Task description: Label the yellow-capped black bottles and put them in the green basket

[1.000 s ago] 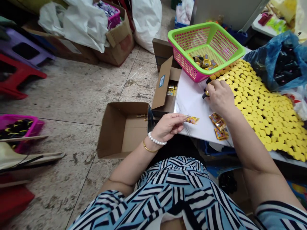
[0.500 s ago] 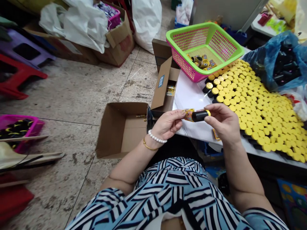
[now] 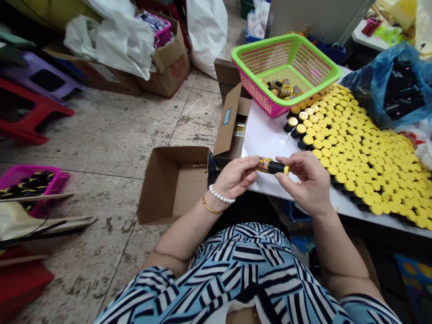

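My left hand (image 3: 239, 174), with a pearl bracelet at the wrist, pinches the left end of a printed yellow wrapper sleeve (image 3: 264, 164). A black tube with a yellow cap (image 3: 277, 168) sticks out of the sleeve's right end, its cap pointing right. The thumb and fingertips of my right hand (image 3: 308, 182) close on the tube near its middle, with the palm beyond the cap. Both hands are above the table's near left corner. To the right, many yellow-capped black tubes (image 3: 357, 153) stand packed upright on the white table (image 3: 261, 130).
A green and pink basket (image 3: 256, 96) with small printed pieces sits on the table's far left corner. Behind the tubes lies a blue bag (image 3: 367, 83) of black tubes. An open cardboard box (image 3: 155, 189) stands on the floor, a flapped carton (image 3: 227, 121) beside it.
The black tube is now further inside the sleeve. My right hand has moved slightly left, and its fingers have shifted from the cap onto the tube.
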`<state>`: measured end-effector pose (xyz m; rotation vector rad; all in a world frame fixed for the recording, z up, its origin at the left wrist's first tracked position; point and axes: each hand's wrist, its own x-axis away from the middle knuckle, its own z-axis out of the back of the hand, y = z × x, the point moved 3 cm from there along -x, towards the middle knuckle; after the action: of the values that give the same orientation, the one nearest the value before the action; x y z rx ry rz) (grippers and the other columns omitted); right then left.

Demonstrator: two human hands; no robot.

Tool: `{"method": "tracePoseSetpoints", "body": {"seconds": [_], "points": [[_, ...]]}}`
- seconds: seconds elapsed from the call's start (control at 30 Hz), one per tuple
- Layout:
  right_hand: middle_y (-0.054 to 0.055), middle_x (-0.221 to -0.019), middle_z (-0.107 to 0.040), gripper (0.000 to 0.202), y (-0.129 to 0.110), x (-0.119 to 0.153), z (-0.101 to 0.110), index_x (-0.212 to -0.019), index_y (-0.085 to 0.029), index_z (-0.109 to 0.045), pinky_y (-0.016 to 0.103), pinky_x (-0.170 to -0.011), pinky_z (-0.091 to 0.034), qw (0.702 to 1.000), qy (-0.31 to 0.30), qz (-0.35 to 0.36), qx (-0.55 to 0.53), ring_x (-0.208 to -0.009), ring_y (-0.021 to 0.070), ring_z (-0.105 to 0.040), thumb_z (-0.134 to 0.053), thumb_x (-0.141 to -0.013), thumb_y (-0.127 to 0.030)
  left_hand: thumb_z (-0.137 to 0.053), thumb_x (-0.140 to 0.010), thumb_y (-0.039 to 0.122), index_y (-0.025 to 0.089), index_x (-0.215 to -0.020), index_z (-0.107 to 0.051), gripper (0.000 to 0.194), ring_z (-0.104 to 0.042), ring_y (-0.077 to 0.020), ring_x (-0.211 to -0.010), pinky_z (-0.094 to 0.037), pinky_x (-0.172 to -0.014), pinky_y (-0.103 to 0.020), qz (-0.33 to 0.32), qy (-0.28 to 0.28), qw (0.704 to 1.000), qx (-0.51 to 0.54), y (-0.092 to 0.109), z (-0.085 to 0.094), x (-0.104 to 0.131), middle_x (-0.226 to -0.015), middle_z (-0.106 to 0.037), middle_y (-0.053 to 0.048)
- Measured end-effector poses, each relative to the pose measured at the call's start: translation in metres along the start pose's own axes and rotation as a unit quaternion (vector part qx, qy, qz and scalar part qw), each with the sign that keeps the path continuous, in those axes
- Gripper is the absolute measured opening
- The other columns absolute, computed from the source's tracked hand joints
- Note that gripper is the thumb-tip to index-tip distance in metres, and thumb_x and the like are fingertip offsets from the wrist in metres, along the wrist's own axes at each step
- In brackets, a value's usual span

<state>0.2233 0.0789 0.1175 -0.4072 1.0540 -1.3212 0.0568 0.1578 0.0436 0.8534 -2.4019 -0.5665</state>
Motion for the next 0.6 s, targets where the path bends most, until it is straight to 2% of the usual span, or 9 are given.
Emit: {"method": "tracePoseSetpoints", "body": {"seconds": [0.1, 0.17, 0.43, 0.5, 0.6], "points": [[0.005, -0.107, -0.067, 0.028, -0.002, 0.002, 0.001, -0.107, -0.027, -0.068, 0.041, -0.086, -0.063, 1.0, -0.011, 0.02, -0.02, -0.101, 0.023, -0.069, -0.08, -0.082, -0.025, -0.085, -0.077, 0.021, 0.007, -0.087, -0.069, 0.024, -0.042, 0.0017, -0.038, -0.024, -0.032, -0.01, 0.009, -0.01, 1.0, 0.005, 0.0, 0.0, 0.0, -0.071, -0.066, 0.0], [0.006, -0.107, -0.067, 0.027, -0.001, 0.001, 0.002, -0.108, -0.026, -0.069, 0.039, -0.082, -0.063, 1.0, -0.013, 0.013, -0.022, -0.099, 0.0222, -0.068, -0.078, -0.083, -0.026, -0.084, -0.077, 0.021, 0.006, -0.088, -0.069, 0.024, -0.041, 0.0018, -0.037, -0.024, -0.032, -0.011, 0.008, -0.012, 1.0, 0.004, 0.0, 0.0, 0.0, -0.073, -0.067, -0.001], [0.002, -0.09, -0.065, 0.014, -0.005, -0.014, 0.006, -0.097, -0.024, -0.071, 0.031, -0.065, -0.053, 0.997, -0.057, -0.005, 0.054, -0.074, 0.0153, -0.059, -0.076, -0.083, -0.025, -0.087, -0.074, 0.025, 0.006, -0.085, -0.069, 0.028, -0.04, 0.0015, -0.038, -0.022, -0.033, -0.012, 0.002, -0.012, 1.0, -0.016, 0.0, -0.002, 0.003, -0.069, -0.065, 0.0], [0.001, -0.087, -0.064, 0.013, -0.005, -0.015, 0.005, -0.095, -0.024, -0.071, 0.03, -0.064, -0.053, 0.997, -0.043, -0.018, 0.058, -0.072, 0.0147, -0.059, -0.076, -0.083, -0.026, -0.088, -0.074, 0.027, 0.007, -0.086, -0.07, 0.03, -0.041, 0.0015, -0.038, -0.022, -0.034, -0.012, -0.005, -0.006, 0.999, -0.033, -0.002, -0.003, 0.004, -0.072, -0.066, -0.001], [0.002, -0.09, -0.066, 0.02, 0.0, -0.012, 0.0, -0.099, -0.023, -0.07, 0.03, -0.066, -0.057, 0.998, 0.016, -0.053, 0.004, -0.074, 0.0156, -0.064, -0.078, -0.085, -0.034, -0.089, -0.075, 0.033, 0.007, -0.092, -0.071, 0.036, -0.045, 0.0005, -0.04, -0.021, -0.033, -0.013, -0.023, 0.008, 0.998, -0.059, -0.004, -0.003, 0.005, -0.079, -0.07, -0.003]]}}
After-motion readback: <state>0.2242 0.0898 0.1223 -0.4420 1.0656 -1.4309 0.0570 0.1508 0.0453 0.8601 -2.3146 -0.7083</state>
